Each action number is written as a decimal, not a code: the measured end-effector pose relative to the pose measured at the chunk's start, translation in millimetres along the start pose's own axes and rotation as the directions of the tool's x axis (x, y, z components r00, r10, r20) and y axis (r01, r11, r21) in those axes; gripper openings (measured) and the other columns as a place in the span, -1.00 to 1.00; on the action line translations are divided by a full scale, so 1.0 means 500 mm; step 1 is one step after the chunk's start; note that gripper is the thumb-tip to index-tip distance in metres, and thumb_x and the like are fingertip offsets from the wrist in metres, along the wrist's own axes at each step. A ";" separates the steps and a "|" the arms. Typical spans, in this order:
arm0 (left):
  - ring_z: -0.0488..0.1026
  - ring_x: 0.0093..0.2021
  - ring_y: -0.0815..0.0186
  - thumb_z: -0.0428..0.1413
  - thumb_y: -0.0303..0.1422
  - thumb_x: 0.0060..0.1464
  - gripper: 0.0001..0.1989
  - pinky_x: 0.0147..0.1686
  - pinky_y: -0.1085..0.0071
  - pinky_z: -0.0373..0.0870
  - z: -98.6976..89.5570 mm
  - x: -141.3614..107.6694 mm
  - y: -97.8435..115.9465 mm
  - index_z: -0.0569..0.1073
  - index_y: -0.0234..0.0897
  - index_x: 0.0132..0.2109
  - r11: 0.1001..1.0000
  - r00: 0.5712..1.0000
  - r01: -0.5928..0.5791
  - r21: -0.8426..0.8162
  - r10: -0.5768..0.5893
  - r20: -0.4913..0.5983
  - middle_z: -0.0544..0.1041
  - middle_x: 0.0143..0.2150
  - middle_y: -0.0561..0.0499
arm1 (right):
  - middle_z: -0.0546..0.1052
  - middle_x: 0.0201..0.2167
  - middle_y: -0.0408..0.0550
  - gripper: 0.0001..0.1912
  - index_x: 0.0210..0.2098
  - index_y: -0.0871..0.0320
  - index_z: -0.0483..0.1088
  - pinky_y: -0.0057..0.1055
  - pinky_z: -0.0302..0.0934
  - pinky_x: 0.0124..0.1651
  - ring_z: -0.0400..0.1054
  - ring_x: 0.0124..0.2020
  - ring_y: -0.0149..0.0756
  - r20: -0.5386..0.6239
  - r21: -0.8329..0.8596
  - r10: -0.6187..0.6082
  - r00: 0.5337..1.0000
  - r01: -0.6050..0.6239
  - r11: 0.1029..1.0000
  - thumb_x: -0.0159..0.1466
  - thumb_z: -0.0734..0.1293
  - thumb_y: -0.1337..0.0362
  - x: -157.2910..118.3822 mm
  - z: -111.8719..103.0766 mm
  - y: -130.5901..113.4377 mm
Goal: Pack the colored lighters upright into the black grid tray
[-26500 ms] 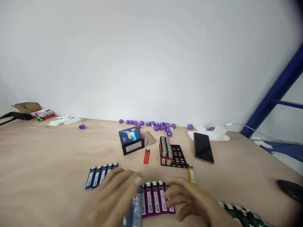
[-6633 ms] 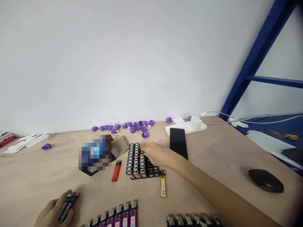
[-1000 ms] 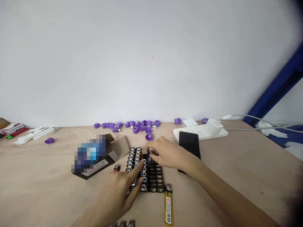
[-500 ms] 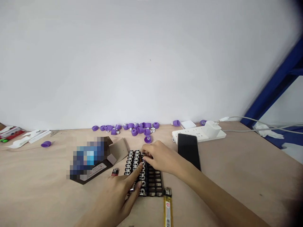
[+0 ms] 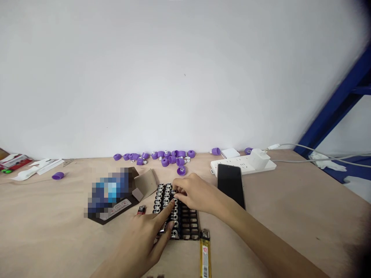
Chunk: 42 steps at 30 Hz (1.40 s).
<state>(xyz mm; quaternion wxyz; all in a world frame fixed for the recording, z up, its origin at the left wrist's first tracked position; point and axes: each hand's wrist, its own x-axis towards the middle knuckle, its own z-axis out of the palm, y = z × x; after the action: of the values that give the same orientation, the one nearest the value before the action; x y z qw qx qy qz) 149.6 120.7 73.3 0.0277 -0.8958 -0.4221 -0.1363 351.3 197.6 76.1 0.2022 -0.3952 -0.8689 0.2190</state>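
Right grip [image 5: 194, 191]: thumb and fingertips pinch the top of a lighter [image 5: 174, 190] at the third row's far end, mostly hidden by my fingers
Left grip [image 5: 145, 231]: index finger and thumb spread against the same row, a metal lighter top [image 5: 163, 227] showing between them; I cannot tell how the hidden fingers close
Lighter rows [image 5: 166, 191]: upright in the left part of the black tray [image 5: 189, 227], its open slots showing at right
Edges: phone [image 5: 230, 183] just behind my right forearm [image 5: 246, 222], yellow lighter [image 5: 204, 243] at the tray's near right corner, red lighter [image 5: 141, 209] just past my left grip
Room: the table [image 5: 284, 208] stretches wide right of my forearm; purple caps [image 5: 165, 162] scatter along its far edge
Labels: the yellow lighter's white sticker [image 5: 205, 261] bears a red mark and barcode, lettering too small to read; the blue box [image 5: 111, 193] is pixelated, its print illegible
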 end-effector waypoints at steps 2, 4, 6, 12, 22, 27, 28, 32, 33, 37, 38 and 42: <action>0.51 -0.57 0.25 -0.14 -0.33 0.33 -0.59 -0.56 0.39 0.27 0.002 -0.001 -0.001 0.24 -0.32 0.26 1.000 1.000 -0.016 0.004 0.016 -0.018 0.56 -0.51 0.06 | 0.57 -0.37 -0.05 -0.95 -0.27 0.17 0.46 -0.50 0.07 -0.42 0.39 -0.40 -0.34 0.002 0.006 0.006 1.000 -0.006 1.000 0.25 0.37 0.39 -0.001 -0.003 -0.001; 0.51 -0.57 0.25 -0.13 -0.34 0.33 -0.59 -0.57 0.39 0.25 0.005 -0.001 -0.002 0.22 -0.32 0.26 1.000 0.999 -0.028 0.013 0.029 -0.031 0.57 -0.50 0.07 | 0.56 -0.39 -0.07 -0.94 -0.29 0.17 0.47 -0.51 0.05 -0.45 0.38 -0.44 -0.37 0.006 0.007 0.010 1.000 -0.010 1.000 0.23 0.37 0.41 -0.002 -0.007 -0.003; 0.51 -0.58 0.25 -0.12 -0.35 0.32 -0.59 -0.58 0.39 0.24 0.007 -0.002 -0.003 0.22 -0.31 0.26 0.999 0.999 -0.034 0.014 0.035 -0.034 0.57 -0.50 0.08 | 0.55 -0.42 -0.08 -0.94 -0.31 0.17 0.47 -0.52 0.03 -0.47 0.36 -0.47 -0.38 0.008 0.000 0.015 1.000 -0.015 1.000 0.22 0.36 0.41 -0.003 -0.010 -0.004; 0.50 -0.59 0.22 -0.13 -0.34 0.32 -0.60 -0.59 0.38 0.24 0.003 0.001 -0.002 0.27 -0.32 0.24 1.000 1.000 -0.018 0.012 0.018 -0.024 0.55 -0.52 0.07 | 0.54 -0.42 -0.06 -0.94 -0.33 0.18 0.45 -0.51 0.01 -0.46 0.37 -0.44 -0.36 0.023 -0.009 0.012 1.000 -0.012 1.000 0.24 0.33 0.41 -0.002 -0.014 -0.007; 0.51 -0.59 0.22 -0.15 -0.33 0.34 -0.58 -0.58 0.37 0.24 -0.003 0.007 0.001 0.27 -0.35 0.25 1.000 1.000 -0.003 -0.015 0.003 0.029 0.58 -0.51 0.04 | 0.54 -0.39 -0.05 -0.96 -0.32 0.17 0.45 -0.49 0.04 -0.44 0.35 -0.43 -0.37 0.024 0.013 0.032 0.999 -0.032 0.999 0.24 0.35 0.40 0.000 -0.011 -0.005; 0.52 -0.57 0.23 -0.15 -0.33 0.34 -0.58 -0.56 0.37 0.26 -0.002 0.006 0.001 0.26 -0.38 0.26 1.000 1.000 -0.015 -0.002 0.015 0.010 0.59 -0.49 0.03 | 0.53 -0.40 -0.07 -0.98 -0.31 0.18 0.43 -0.51 0.04 -0.47 0.35 -0.46 -0.39 0.017 0.058 0.076 0.997 -0.077 0.995 0.24 0.35 0.39 0.003 0.001 0.006; 0.52 -0.57 0.23 -0.16 -0.33 0.35 -0.58 -0.56 0.37 0.26 -0.003 0.005 0.001 0.27 -0.38 0.25 1.000 1.000 -0.016 -0.001 0.016 0.006 0.58 -0.50 0.04 | 0.53 -0.41 -0.07 -0.97 -0.31 0.18 0.43 -0.52 0.03 -0.47 0.35 -0.46 -0.40 0.018 0.062 0.087 0.996 -0.088 0.994 0.24 0.34 0.39 0.003 0.003 0.007; 0.52 -0.57 0.22 -0.17 -0.34 0.35 -0.57 -0.58 0.35 0.27 -0.005 -0.001 0.000 0.26 -0.40 0.26 1.000 1.000 -0.015 -0.014 0.015 0.017 0.58 -0.50 0.04 | 0.50 -0.45 -0.10 -0.93 -0.35 0.16 0.43 -0.51 -0.03 -0.52 0.31 -0.52 -0.42 0.056 0.049 0.089 0.994 -0.092 0.995 0.21 0.33 0.44 -0.001 -0.003 0.000; 0.52 -0.58 0.21 -0.17 -0.34 0.35 -0.57 -0.58 0.35 0.27 -0.005 -0.002 0.000 0.26 -0.40 0.26 1.000 1.000 -0.016 -0.018 0.016 0.018 0.58 -0.50 0.04 | 0.49 -0.48 -0.12 -0.91 -0.37 0.16 0.43 -0.50 -0.05 -0.53 0.28 -0.55 -0.43 0.074 0.040 0.083 0.994 -0.086 0.995 0.19 0.33 0.46 -0.003 -0.007 -0.004; 0.52 -0.56 0.19 -0.15 -0.34 0.33 -0.57 -0.56 0.34 0.29 -0.004 0.001 -0.002 0.28 -0.38 0.26 0.999 1.000 -0.004 -0.044 0.005 0.022 0.58 -0.50 0.02 | 0.49 -0.48 -0.11 -0.84 -0.33 0.17 0.46 -0.49 -0.04 -0.54 0.27 -0.57 -0.42 0.109 0.014 0.088 0.990 -0.090 0.996 0.15 0.32 0.52 -0.013 -0.036 -0.021; 0.52 -0.56 0.19 -0.14 -0.34 0.32 -0.57 -0.55 0.34 0.29 -0.005 0.003 -0.002 0.30 -0.37 0.25 0.998 1.000 0.013 -0.068 -0.011 0.026 0.58 -0.50 0.02 | 0.50 -0.44 -0.09 -0.82 -0.28 0.16 0.47 -0.49 -0.01 -0.52 0.30 -0.55 -0.41 0.102 0.009 0.096 0.990 -0.098 0.995 0.17 0.32 0.51 -0.017 -0.045 -0.026; 0.46 -0.59 0.26 -0.09 -0.36 0.26 -0.60 -0.56 0.41 0.27 -0.019 0.006 0.001 0.36 -0.33 0.18 0.939 0.978 0.209 -0.272 -0.206 0.040 0.53 -0.52 0.06 | 0.53 -0.38 -0.08 -0.83 -0.20 0.13 0.48 -0.46 0.15 -0.38 0.37 -0.42 -0.36 0.020 0.094 0.038 0.999 -0.040 0.995 0.27 0.29 0.43 -0.031 -0.076 -0.065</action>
<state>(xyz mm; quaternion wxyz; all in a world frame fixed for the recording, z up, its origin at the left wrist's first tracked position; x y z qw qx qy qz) 149.8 121.1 83.3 -0.1137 -0.8421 -0.4914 -0.1907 361.1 174.9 122.4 0.2082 -0.4000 -0.8515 0.2674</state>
